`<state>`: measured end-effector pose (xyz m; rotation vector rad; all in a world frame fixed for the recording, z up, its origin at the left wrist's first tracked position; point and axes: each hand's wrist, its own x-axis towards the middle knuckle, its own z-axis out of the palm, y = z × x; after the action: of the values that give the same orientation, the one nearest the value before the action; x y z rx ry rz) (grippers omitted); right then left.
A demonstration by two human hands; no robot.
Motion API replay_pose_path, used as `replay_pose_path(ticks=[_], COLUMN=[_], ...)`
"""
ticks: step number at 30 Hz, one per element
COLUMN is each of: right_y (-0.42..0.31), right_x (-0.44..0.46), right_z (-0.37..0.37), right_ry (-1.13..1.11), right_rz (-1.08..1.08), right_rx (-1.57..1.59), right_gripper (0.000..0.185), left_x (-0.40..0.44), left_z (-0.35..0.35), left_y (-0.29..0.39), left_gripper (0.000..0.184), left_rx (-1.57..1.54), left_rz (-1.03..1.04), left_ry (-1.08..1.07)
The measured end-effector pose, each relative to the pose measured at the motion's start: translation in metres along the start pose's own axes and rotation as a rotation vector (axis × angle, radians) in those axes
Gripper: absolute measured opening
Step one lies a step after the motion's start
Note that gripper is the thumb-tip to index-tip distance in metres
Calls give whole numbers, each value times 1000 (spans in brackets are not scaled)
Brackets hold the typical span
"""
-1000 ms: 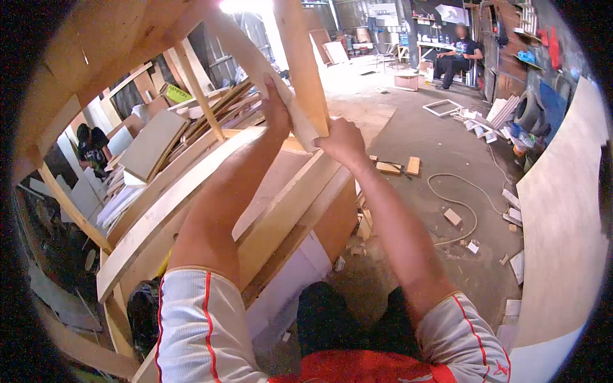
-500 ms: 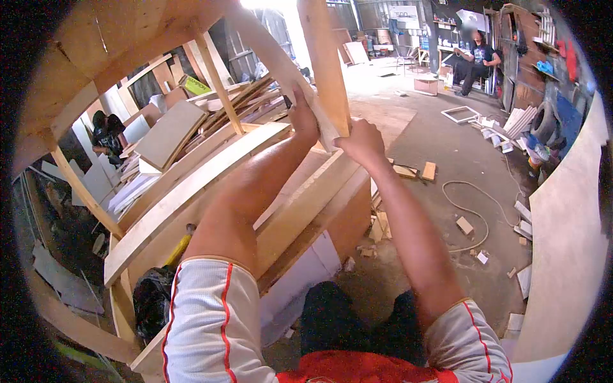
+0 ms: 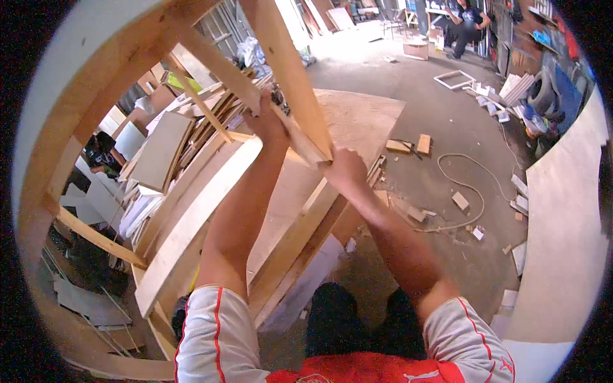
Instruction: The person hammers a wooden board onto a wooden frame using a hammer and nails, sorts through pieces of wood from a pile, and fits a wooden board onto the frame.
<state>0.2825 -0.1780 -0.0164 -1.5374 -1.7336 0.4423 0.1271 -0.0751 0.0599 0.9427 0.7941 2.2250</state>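
Note:
A pale wooden board [image 3: 230, 75] slants down from the upper left to beside the foot of an upright wooden post [image 3: 290, 70]. My left hand [image 3: 269, 121] grips this board partway along, its fingers over the upper side. At the board's lower end, by the base of the post, my right hand [image 3: 346, 169] is closed on it. Both pieces meet above the corner of a wooden frame, whose long rail [image 3: 294, 236] runs toward me. A curved pale plank [image 3: 198, 223] lies along the frame's left side.
Stacked boards [image 3: 167, 150] lie at the left, with a person [image 3: 102, 153] near them. Another person [image 3: 469, 25] sits at the back right. A cord [image 3: 469, 185] and wood offcuts [image 3: 460, 201] lie on the floor. A large plywood sheet [image 3: 562, 223] stands at the right.
The view has tilted down and shifted. The board now lies at a flatter slant, its lower end still beside the post. Both hands have kept their hold on it.

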Motion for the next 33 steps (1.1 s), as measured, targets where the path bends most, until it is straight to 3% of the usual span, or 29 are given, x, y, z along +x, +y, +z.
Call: replay_pose_path(ticks=[2,6,9,12,13,16,17,18,20,21,24,27,29,30,33], right_y=[-12,-34,-57,-70,-70,-65,-64,-62,-57,-68,-84,-92,-85,-86,-83], right_x=[-9,-31,-43,-59,-64,-72,-67,-63,-63,-64,-74,-96,-117,-130,-171], right_z=[-14,-34,-40,-37,-29,-6,-2,3,5,-12,-51,-88,-113,-129,-172], right_ry=[-23,106,240,294,204,-46,-123,-201,32,100,220,235,229,181,-1], right_rz=[-4,-136,-167,-316,-321,-292,-253,-215,-373,-404,-499,-548,-553,-553,-521], right_rx=[40,154,109,-122,-136,-146,-128,-111,-140,-96,-35,-127,-196,-195,-189], right_gripper=[50,88,96,71,59,29,22,16,18,19,25,25,26,26,29], left_x=[-1,-10,-9,-9,-8,-36,-24,-32,-55,-55,-82,-123,-152,-166,-210], left_z=[-7,-19,-42,-80,-85,-87,-133,-130,-117,-131,-133,-173,-147,-112,-121], left_y=[8,25,38,41,44,83,67,83,123,131,165,153,184,214,217], left_gripper=[70,43,35,28,20,22,34,37,47,67,77,58,44,36,32], left_rx=[3,19,140,205,168,40,57,65,81,106,154,481,309,4,-20], left_rz=[-31,-27,-89,-132,-110,-150,-196,-207,-223,-278,-156,36,-204,-494,-534], left_ry=[-13,44,48,101,133,124,55,75,125,154,165,105,267,433,349])
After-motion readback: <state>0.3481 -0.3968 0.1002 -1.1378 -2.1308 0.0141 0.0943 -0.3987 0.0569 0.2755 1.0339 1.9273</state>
